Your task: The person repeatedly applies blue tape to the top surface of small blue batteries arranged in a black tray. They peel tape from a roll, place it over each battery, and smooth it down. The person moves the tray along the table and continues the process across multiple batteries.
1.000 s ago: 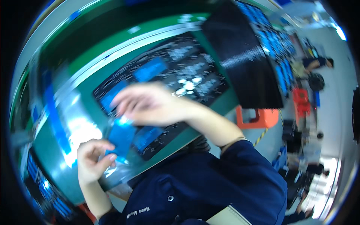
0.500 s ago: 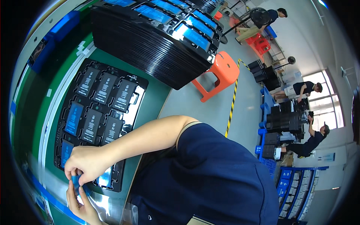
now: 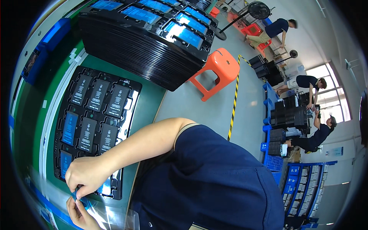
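Observation:
At the near end of a black plastic tray (image 3: 132, 100), my right hand (image 3: 86, 174) is closed, thumb and fingers pinching a small piece of blue film (image 3: 79, 190). Just below it my left hand (image 3: 81, 215) has bent fingers, its fingertips meeting the same blue film; part of that grip is hidden. In the tray lie flat rectangular battery packs: several with black faces and white print, such as one battery pack (image 3: 87, 134), and others with blue faces, such as another battery pack (image 3: 69, 128). My right forearm crosses over the tray's near right corner.
A tall stack of black trays (image 3: 142, 57) with blue-faced packs on top stands beyond the tray. Clear plastic sheet (image 3: 120, 217) lies by my left hand. An orange stool (image 3: 220, 69) is beside the green bench (image 3: 151, 99). People work farther off near a blue shelf rack (image 3: 303, 188).
My hands have drawn slightly lower, and less of the blue piece shows between them. The whole view has shifted a little, moving the tray and stack leftward.

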The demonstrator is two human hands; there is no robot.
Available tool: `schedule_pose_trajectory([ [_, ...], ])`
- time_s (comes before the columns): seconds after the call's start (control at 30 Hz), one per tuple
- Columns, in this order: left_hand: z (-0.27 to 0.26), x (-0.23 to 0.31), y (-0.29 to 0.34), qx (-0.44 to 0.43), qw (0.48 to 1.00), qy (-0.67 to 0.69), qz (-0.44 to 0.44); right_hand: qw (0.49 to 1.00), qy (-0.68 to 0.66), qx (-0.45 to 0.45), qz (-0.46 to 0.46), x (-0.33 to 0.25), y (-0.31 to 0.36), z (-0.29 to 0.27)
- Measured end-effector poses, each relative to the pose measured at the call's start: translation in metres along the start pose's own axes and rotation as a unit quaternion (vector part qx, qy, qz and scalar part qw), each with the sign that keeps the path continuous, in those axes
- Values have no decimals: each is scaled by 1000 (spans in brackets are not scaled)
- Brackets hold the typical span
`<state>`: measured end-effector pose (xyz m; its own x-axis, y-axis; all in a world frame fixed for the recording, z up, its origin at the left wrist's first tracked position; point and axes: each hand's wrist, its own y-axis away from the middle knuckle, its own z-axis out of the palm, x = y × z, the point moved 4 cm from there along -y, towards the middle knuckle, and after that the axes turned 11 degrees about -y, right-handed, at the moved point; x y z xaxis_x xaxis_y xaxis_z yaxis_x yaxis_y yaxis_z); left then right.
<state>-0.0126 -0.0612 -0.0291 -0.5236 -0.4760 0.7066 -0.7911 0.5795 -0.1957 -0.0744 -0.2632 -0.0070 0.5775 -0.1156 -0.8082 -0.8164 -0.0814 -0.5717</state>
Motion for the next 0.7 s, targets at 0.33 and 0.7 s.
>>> schedule_pose_trajectory([
  [0.33, -3, -38, 4, -139, 982, 104, -73, 991, -130, 22, 15, -5, -1, -9],
  [0.7, 13, 34, 7, -118, 898, 377, -192, 992, -116, -37, -43, -18, 1, -17],
])
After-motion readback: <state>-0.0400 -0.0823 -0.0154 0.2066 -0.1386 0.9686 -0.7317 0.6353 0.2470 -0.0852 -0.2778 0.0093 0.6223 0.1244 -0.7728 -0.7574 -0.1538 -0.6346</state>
